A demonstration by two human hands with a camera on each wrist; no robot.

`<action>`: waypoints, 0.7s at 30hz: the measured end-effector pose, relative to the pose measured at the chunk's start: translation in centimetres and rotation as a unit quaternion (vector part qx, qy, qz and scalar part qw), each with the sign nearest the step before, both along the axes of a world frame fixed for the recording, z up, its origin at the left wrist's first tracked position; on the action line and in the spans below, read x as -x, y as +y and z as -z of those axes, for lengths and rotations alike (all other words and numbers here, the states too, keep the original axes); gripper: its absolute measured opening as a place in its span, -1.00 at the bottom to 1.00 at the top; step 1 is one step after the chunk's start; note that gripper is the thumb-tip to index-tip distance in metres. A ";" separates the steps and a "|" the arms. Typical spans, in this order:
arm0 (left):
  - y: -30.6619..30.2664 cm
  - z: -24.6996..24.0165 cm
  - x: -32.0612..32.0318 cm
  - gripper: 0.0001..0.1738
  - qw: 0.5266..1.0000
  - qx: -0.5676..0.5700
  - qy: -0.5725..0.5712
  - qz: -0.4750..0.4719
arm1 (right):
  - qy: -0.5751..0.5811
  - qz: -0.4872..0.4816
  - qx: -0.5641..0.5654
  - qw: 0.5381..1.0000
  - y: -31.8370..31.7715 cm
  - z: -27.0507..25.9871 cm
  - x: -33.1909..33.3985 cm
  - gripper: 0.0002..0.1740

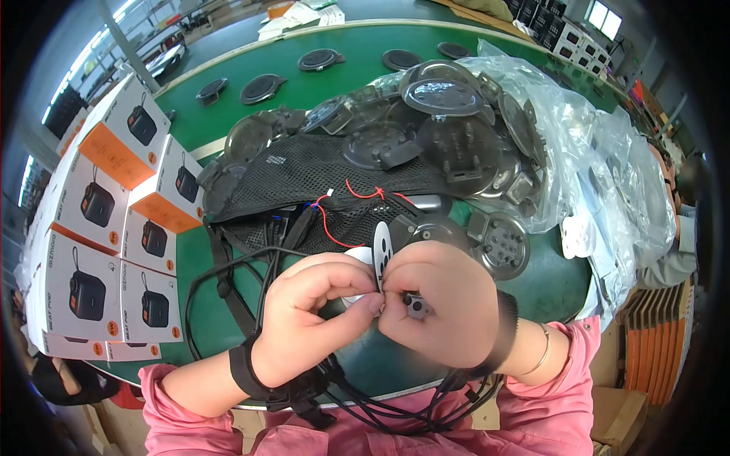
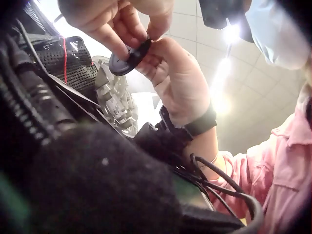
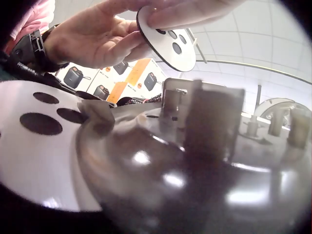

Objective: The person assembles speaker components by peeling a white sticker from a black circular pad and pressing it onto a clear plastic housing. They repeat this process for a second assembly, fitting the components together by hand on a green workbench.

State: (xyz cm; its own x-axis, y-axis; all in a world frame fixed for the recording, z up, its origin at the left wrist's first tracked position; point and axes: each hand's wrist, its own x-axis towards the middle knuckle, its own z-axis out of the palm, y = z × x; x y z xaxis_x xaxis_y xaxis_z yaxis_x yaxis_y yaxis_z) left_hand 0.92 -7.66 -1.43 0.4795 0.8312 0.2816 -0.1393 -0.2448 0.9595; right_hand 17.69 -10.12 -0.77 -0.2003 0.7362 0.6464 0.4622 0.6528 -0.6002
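A thin white disc (image 1: 382, 247) with black oval spots stands on edge between my hands, tilted in the right wrist view. My left hand (image 1: 319, 300) pinches its lower edge between thumb and curled fingers. From the other side my right hand (image 1: 449, 304) pinches the same disc, fingertips nearly meeting the left thumb. The disc's back looks dark in the left wrist view. Below the hands, partly hidden, lies another spotted white disc (image 3: 29, 156). Beside it in the right wrist view is a smoky translucent plastic housing (image 3: 195, 170). A ribbed round housing (image 1: 498, 247) lies right of my right hand.
White and orange boxes (image 1: 87, 285) are stacked at left. A black mesh bag (image 1: 304, 175) with red cord lies ahead, smoky housings (image 1: 460, 144) piled on and beside it. Clear plastic bags (image 1: 585, 167) cover the right side. Black cables (image 1: 199, 304) loop near my left arm.
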 end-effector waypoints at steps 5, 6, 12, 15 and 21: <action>0.2 -0.1 0.2 -0.84 0.997 -0.061 0.038 -0.038 | 0.059 -0.025 0.079 0.995 0.0 -0.4 -0.4 -0.80; 0.3 -0.1 0.2 -0.84 0.997 -0.061 0.038 -0.037 | 0.082 -0.031 0.112 0.990 0.0 -0.5 -0.5 -0.81; 0.7 -0.4 0.2 -0.83 0.964 -0.221 0.131 -0.067 | 0.085 -0.032 0.109 0.990 0.2 -0.3 -0.7 -0.83; 0.7 -0.4 0.2 -0.83 0.956 -0.247 0.139 -0.075 | 0.066 -0.028 0.101 0.992 0.2 -0.4 -0.7 -0.83; 0.7 -0.5 0.1 -0.84 0.950 -0.261 0.150 -0.084 | 0.044 -0.021 0.100 0.994 0.2 -0.3 -0.7 -0.82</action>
State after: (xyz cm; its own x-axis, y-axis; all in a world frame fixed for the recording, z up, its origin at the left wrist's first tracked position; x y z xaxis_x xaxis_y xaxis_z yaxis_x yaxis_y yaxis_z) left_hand 0.79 -6.96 -0.97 0.4760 0.6880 0.5478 0.2047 -0.6925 0.6918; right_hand 18.41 -9.92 -0.43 -0.1837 0.8435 0.5048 0.3774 0.5347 -0.7561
